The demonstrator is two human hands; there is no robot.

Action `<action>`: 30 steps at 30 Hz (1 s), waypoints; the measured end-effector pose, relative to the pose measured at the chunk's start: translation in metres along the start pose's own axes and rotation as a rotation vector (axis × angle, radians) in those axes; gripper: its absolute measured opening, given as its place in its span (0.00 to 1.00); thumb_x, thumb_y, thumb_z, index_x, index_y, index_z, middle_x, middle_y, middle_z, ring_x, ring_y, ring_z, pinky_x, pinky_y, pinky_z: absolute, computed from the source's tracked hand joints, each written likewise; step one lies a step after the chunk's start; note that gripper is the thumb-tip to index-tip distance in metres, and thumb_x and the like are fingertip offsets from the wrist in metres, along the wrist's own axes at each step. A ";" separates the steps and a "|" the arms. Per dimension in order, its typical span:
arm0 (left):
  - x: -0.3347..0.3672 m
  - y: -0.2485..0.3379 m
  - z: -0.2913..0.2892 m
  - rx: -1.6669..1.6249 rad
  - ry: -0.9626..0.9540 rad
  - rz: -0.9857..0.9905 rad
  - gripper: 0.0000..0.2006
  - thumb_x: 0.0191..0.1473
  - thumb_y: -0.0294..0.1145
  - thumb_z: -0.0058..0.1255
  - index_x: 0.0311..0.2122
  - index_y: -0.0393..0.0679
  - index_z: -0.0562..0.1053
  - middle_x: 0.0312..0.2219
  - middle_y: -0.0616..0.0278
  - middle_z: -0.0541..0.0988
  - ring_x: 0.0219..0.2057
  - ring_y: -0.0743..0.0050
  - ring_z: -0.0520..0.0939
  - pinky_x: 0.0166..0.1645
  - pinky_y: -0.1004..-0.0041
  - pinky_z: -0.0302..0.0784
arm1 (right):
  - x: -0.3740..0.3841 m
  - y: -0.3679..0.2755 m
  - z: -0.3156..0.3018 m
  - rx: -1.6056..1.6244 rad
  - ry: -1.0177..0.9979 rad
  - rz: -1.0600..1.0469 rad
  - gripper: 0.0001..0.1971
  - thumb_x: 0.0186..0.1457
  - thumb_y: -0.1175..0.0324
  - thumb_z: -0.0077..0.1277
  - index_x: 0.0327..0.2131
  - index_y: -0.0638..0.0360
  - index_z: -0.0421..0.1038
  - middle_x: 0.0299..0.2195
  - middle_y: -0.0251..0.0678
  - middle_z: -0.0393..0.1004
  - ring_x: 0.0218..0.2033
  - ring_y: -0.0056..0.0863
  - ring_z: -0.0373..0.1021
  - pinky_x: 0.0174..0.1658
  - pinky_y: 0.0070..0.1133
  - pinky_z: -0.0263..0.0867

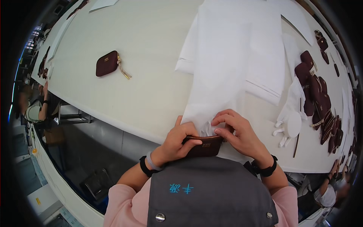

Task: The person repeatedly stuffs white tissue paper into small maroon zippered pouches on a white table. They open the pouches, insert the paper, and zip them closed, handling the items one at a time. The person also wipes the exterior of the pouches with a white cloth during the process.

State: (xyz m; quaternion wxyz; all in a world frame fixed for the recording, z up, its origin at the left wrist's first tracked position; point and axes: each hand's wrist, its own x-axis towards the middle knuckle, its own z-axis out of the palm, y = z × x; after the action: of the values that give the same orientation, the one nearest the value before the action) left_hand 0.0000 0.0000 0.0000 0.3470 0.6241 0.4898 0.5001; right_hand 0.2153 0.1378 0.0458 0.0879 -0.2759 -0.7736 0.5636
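A dark burgundy zip pouch point(203, 150) is at the table's near edge, close to my body, with its zipped top undone. My left hand point(178, 139) grips the pouch at the left end of its mouth, thumb on the front. Crumpled white tissue paper point(206, 129) stands in the opening. My right hand point(239, 131) has thumb and forefinger curled in on that paper at the pouch's right end. How deep the paper reaches inside is hidden. Another burgundy pouch point(107, 64), closed, with a gold zip and a beige cord pull, lies to the far left.
Large white paper sheets point(223, 64) spread over the table point(151, 98) ahead of my hands. Many burgundy pouches point(317, 90) lie heaped at the right, beside crumpled white paper point(295, 102) and a round white item point(292, 124). Other people work at the far left and right.
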 end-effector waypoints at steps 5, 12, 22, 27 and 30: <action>0.003 -0.002 -0.009 0.040 -0.003 0.102 0.10 0.56 0.29 0.62 0.36 0.46 0.69 0.26 0.66 0.74 0.27 0.67 0.73 0.46 0.63 0.59 | -0.001 -0.019 -0.002 -0.103 0.222 0.109 0.13 0.57 0.73 0.59 0.46 0.61 0.75 0.40 0.40 0.78 0.30 0.21 0.71 0.34 0.20 0.67; 0.006 -0.004 -0.001 0.085 0.081 0.149 0.10 0.57 0.31 0.62 0.36 0.46 0.70 0.26 0.67 0.76 0.27 0.68 0.74 0.50 0.63 0.61 | 0.009 -0.012 0.007 0.133 0.184 0.226 0.11 0.60 0.71 0.58 0.46 0.61 0.75 0.31 0.34 0.79 0.18 0.14 0.67 0.23 0.17 0.64; 0.007 -0.002 0.003 0.102 0.264 -0.015 0.09 0.58 0.34 0.61 0.33 0.45 0.72 0.27 0.69 0.73 0.30 0.74 0.71 0.52 0.67 0.59 | -0.007 -0.011 -0.014 0.386 -0.298 0.280 0.16 0.55 0.59 0.67 0.31 0.57 0.71 0.27 0.21 0.69 0.24 0.06 0.62 0.26 0.10 0.53; 0.019 0.021 -0.016 -0.209 -0.022 -0.391 0.09 0.54 0.36 0.65 0.32 0.47 0.75 0.27 0.69 0.75 0.32 0.74 0.70 0.50 0.69 0.59 | -0.003 -0.013 -0.028 0.387 -0.409 0.387 0.17 0.50 0.62 0.71 0.24 0.57 0.71 0.29 0.22 0.71 0.17 0.07 0.59 0.18 0.13 0.50; 0.034 0.042 -0.043 0.229 -0.163 -0.150 0.08 0.53 0.35 0.65 0.33 0.48 0.76 0.28 0.68 0.77 0.34 0.75 0.70 0.50 0.71 0.59 | -0.003 -0.016 -0.031 0.431 -0.302 0.341 0.15 0.48 0.65 0.72 0.25 0.59 0.72 0.30 0.23 0.74 0.15 0.07 0.61 0.16 0.13 0.52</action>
State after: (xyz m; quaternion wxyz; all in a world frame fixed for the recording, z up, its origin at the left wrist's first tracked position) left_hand -0.0292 0.0181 0.0596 0.3487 0.6598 0.5591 0.3612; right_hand 0.2267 0.1581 0.0718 -0.0673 -0.2900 -0.5834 0.7557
